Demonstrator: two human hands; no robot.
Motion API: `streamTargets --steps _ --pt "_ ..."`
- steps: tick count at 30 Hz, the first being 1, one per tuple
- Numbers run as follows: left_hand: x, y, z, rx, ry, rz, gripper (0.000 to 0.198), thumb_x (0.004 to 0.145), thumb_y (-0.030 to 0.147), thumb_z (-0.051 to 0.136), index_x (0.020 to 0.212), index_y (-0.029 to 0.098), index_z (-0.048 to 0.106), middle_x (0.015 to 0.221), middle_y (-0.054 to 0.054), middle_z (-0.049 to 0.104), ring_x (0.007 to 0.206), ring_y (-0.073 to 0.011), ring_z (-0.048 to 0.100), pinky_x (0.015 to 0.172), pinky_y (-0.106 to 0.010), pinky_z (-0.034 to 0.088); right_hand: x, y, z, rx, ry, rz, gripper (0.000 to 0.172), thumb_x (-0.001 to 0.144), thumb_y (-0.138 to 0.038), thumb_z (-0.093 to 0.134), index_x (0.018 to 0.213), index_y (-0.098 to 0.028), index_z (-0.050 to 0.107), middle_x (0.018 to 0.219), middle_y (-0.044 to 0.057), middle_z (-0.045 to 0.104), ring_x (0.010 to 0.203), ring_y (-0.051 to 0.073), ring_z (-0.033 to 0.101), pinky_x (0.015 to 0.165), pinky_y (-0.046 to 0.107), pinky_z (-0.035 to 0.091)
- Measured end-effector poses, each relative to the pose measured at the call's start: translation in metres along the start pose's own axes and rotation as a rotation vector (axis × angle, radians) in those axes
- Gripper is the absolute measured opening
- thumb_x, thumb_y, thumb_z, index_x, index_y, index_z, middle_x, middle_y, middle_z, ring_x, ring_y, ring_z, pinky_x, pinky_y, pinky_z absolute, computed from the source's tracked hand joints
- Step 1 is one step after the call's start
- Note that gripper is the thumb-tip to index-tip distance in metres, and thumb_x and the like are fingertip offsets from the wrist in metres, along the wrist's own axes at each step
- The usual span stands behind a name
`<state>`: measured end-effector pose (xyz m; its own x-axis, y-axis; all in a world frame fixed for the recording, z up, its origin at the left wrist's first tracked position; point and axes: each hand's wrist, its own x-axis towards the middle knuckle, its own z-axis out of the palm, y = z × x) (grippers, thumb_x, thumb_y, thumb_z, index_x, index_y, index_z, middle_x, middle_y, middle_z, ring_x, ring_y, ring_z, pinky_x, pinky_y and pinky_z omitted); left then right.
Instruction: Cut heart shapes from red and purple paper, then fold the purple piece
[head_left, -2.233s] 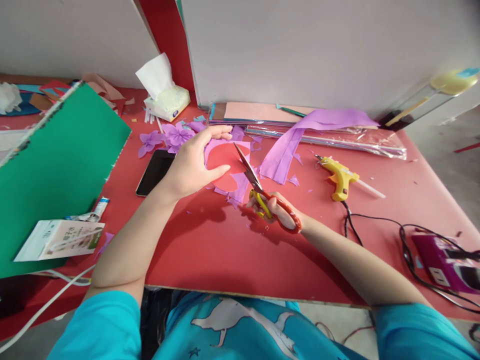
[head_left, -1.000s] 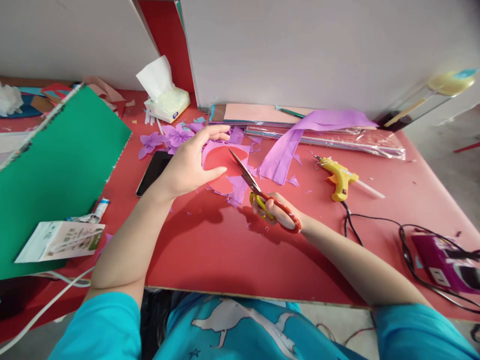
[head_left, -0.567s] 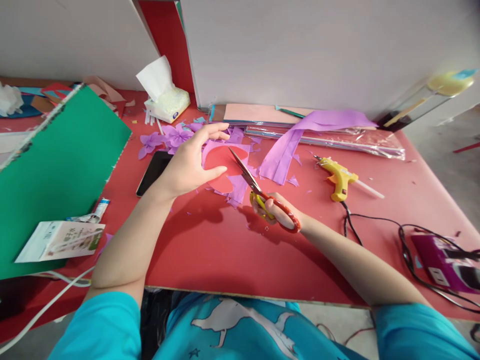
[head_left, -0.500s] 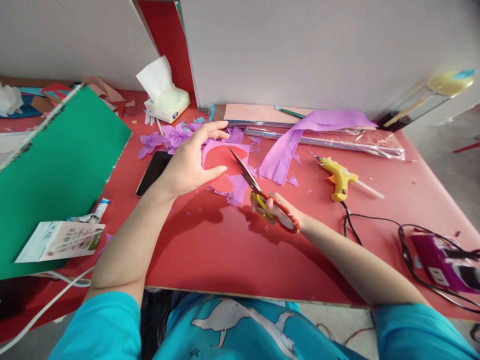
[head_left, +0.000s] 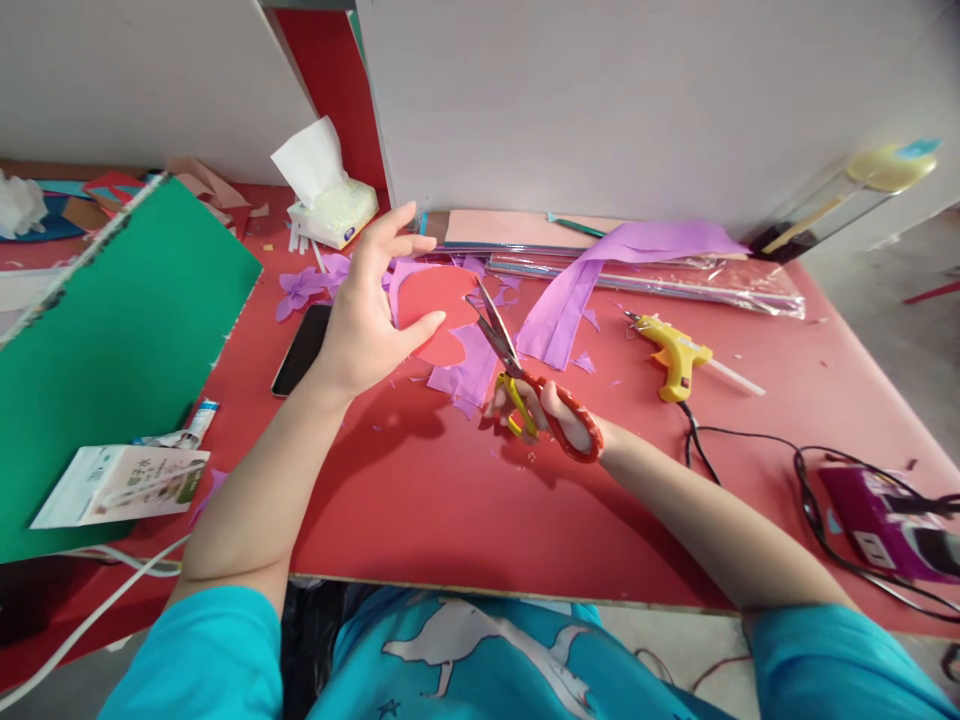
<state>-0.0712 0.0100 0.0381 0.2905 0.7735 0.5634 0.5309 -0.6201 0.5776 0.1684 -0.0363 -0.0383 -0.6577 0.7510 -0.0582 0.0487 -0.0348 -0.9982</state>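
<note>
My left hand [head_left: 367,315] holds a red rounded piece of paper [head_left: 433,300] above the table. The thumb lies over its front, two fingers stretch out past its upper left, and the other fingers are hidden. A purple paper rim [head_left: 405,268] shows along its upper left edge. My right hand [head_left: 532,405] grips scissors [head_left: 504,345] with one red and one yellow handle loop. Their blades are parted, tips close to the right edge of the red piece. Purple paper scraps [head_left: 469,375] lie beneath, with purple paper flowers [head_left: 300,290] left of them.
A yellow glue gun [head_left: 675,355] lies at right, its cord running towards a purple box [head_left: 885,520]. Behind are a long purple strip [head_left: 570,290], packaged sheets [head_left: 652,285] and a tissue box [head_left: 337,212]. A phone [head_left: 300,350] and green board [head_left: 150,340] are at left.
My left hand has moved up and slightly left, and the red piece has shifted with it. The scissor blades have opened wider, and their tips sit a little higher and further right.
</note>
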Motion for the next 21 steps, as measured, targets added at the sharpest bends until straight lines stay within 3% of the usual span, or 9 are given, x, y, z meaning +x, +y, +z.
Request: streamTargets --steps 2,6,9,11,16,21 --pt "0.0 0.001 0.001 -0.004 -0.004 0.022 0.079 0.073 0.023 0.065 0.136 0.036 0.019 0.137 -0.006 0.039 0.126 -0.027 0.044 0.107 -0.049 0.035 0.003 0.002 0.0 0.115 0.026 0.009 0.055 0.08 -0.072 0.034 0.083 -0.02 0.053 0.072 0.005 0.057 0.062 0.017 0.053 0.048 0.027 0.039" --pt "-0.002 0.005 0.006 -0.019 -0.032 0.04 0.082 0.072 0.024 0.066 0.137 0.033 0.016 0.135 -0.008 0.041 0.127 -0.0286 0.043 0.106 -0.051 0.035 0.013 -0.002 0.003 0.226 0.228 0.03 0.036 0.075 -0.057 0.058 0.078 -0.022 0.051 0.079 0.005 0.059 0.061 0.015 0.053 0.049 0.028 0.042" --pt "-0.006 0.012 0.011 -0.052 -0.047 0.04 0.084 0.072 0.024 0.065 0.138 0.033 0.014 0.133 -0.009 0.044 0.127 -0.0282 0.043 0.103 -0.048 0.039 0.023 -0.011 0.006 0.345 0.326 0.029 0.037 0.065 -0.052 0.069 0.072 -0.022 0.048 0.089 0.005 0.061 0.076 0.019 0.058 0.048 0.026 0.044" --pt "-0.008 0.018 0.015 -0.08 -0.062 0.035 0.086 0.073 0.025 0.065 0.139 0.034 0.011 0.133 -0.01 0.045 0.127 -0.0276 0.043 0.1 -0.047 0.042 0.03 -0.016 0.008 0.476 0.356 0.047 0.04 0.059 -0.051 0.072 0.072 -0.022 0.047 0.085 0.004 0.059 0.079 0.02 0.06 0.046 0.026 0.045" --pt "-0.016 0.021 0.026 -0.143 -0.147 -0.044 0.09 0.074 0.028 0.064 0.141 0.035 0.004 0.134 -0.01 0.047 0.126 -0.0276 0.044 0.09 -0.043 0.049 0.042 -0.018 0.015 0.541 0.415 0.011 0.041 0.063 -0.053 0.067 0.067 -0.022 0.04 0.06 -0.002 0.043 0.059 0.017 0.055 0.047 0.031 0.046" --pt "-0.024 0.012 0.036 -0.176 -0.145 -0.084 0.09 0.075 0.026 0.065 0.141 0.037 0.005 0.137 -0.009 0.045 0.112 -0.0251 0.055 0.086 -0.041 0.052 0.049 -0.015 0.015 0.439 0.666 -0.168 0.039 0.06 -0.033 0.072 0.073 -0.023 0.036 0.068 -0.005 0.042 0.059 0.011 0.05 0.053 0.027 0.047"
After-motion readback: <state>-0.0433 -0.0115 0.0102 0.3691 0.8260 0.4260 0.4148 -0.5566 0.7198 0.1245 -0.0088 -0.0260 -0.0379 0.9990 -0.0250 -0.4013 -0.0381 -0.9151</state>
